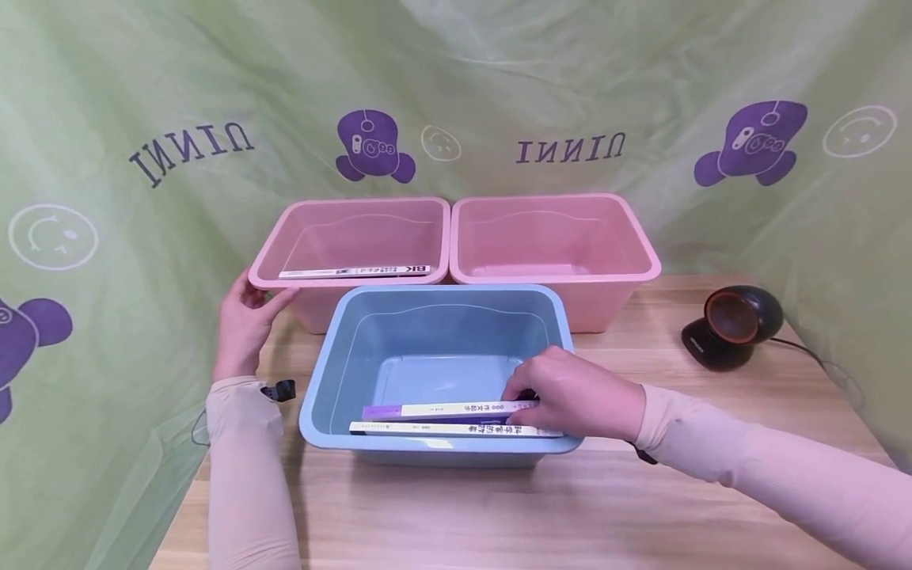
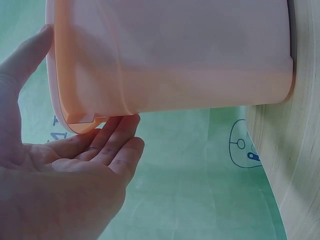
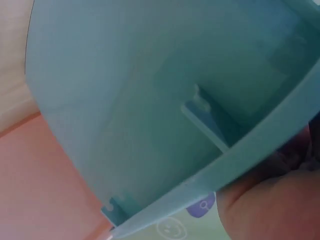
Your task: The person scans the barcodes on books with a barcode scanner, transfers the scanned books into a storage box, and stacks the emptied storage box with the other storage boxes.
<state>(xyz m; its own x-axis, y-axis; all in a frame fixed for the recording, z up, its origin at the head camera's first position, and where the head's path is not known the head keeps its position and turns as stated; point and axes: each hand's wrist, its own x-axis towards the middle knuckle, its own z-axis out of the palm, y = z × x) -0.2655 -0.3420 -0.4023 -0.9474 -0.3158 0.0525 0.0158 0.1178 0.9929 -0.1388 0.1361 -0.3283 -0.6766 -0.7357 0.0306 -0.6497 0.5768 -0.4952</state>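
My left hand point(image 1: 245, 324) is at the front left corner of the left pink bin point(image 1: 288, 279). In the left wrist view its thumb point(image 2: 32, 55) touches the rim, while the other fingers point(image 2: 117, 142) reach fairly straight along the adjoining side. My right hand point(image 1: 573, 393) reaches into the blue bin point(image 1: 445, 293) at its right end and pinches a thin purple-and-white book point(image 1: 435, 410) by its spine. Just in front of it, a white-spined book point(image 1: 442, 430) leans along the near wall. The right wrist view shows mostly the blue bin's outside point(image 3: 125, 90), with the fingers hidden.
A thin white-spined book point(image 1: 356, 272) lies in the left pink bin. The right pink bin point(image 1: 556, 279) stands beside it, both behind the blue one. A black round device point(image 1: 734, 324) with a cable sits at the right on the wooden table point(image 1: 606, 514). Green printed curtains hang around.
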